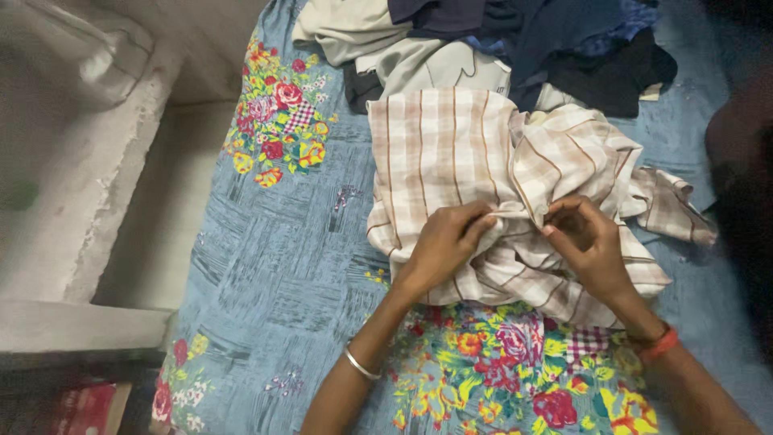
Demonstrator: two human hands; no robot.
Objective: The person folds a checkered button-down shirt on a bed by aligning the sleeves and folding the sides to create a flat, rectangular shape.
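On the blue floral bedsheet (266, 242), left hand (443, 246) and right hand (588, 242) both pinch the checked shirt (451, 145) — best kept taut, edges matched — fingers closed on cloth.

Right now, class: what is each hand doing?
Left hand: closed, pinching the checked shirt.
Right hand: closed, gripping the same shirt.

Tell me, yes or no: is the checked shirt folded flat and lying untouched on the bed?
No: both the left hand and the right hand grip the crumpled checked shirt on the floral bedsheet.
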